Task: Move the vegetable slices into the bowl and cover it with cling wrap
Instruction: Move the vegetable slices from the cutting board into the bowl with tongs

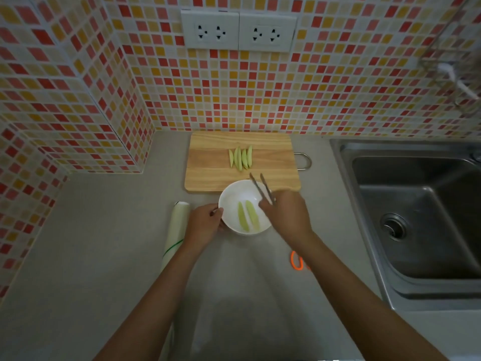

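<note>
The left hand point(204, 222) grips the rim of the bowl point(231, 201) on the counter point(104, 243). The right hand point(286, 213) is closed on tongs point(260, 187), whose open tips sit over the board point(208, 162). Two slices point(248, 216) lie in the bowl; five slices point(240, 157) lie on the board. The wrap roll point(175, 227) lies left of the bowl.
</note>
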A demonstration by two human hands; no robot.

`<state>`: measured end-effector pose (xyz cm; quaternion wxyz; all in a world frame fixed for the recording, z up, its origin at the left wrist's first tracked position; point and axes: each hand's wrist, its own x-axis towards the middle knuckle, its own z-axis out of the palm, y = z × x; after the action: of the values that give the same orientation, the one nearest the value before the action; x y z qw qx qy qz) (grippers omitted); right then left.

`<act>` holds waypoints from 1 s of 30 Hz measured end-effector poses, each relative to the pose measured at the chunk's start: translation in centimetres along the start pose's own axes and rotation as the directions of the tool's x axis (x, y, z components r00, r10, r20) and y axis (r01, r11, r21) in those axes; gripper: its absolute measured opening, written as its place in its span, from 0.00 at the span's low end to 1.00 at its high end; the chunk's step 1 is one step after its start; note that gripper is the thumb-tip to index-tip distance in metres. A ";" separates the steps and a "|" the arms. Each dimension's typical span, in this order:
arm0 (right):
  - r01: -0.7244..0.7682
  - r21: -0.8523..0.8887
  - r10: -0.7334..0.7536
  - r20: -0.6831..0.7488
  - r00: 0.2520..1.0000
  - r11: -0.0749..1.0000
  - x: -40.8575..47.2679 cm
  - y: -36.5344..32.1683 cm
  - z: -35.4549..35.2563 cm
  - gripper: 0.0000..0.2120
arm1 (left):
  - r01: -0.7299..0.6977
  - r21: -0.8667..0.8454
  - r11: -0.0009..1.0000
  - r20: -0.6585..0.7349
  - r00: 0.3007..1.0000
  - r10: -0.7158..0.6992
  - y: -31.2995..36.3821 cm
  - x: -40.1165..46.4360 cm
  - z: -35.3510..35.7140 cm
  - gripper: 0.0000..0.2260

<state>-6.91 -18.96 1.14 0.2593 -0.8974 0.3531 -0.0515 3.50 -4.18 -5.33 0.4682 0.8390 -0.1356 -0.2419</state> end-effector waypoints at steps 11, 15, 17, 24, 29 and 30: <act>-0.014 -0.072 0.019 0.075 0.997 0.997 10.3 -2.1 3.1 0.10 | 0.017 -0.028 0.999 0.007 1.000 -0.017 0.1 0.1 0.0 0.11; -0.005 -0.128 0.017 0.091 0.996 0.992 11.1 -2.5 3.5 0.06 | 0.017 -0.016 1.000 0.010 1.000 -0.016 0.2 0.0 -0.1 0.11; 0.010 -0.145 0.005 0.102 0.995 0.989 11.2 -2.5 3.6 0.06 | 0.012 -0.005 1.000 0.011 1.000 -0.012 0.3 0.0 -0.1 0.11; -0.019 0.064 0.016 0.050 0.999 0.998 9.2 -1.7 1.6 0.19 | 0.004 -0.008 1.000 0.020 1.000 -0.004 0.3 0.0 -0.2 0.11; 0.038 0.194 -0.039 -0.001 0.999 0.980 2.1 -0.9 -0.5 0.22 | 0.023 -0.011 1.000 0.018 1.000 -0.022 0.1 0.2 -0.1 0.11; 0.048 0.184 -0.050 0.006 0.999 0.982 0.5 -0.6 -0.5 0.22 | 0.025 -0.009 1.000 0.016 1.000 -0.024 0.1 0.2 -0.1 0.11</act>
<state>-6.36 -19.14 1.81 0.3416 -0.8783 0.3234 -0.0855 3.74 -4.30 -5.28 0.4682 0.8363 -0.1280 -0.2551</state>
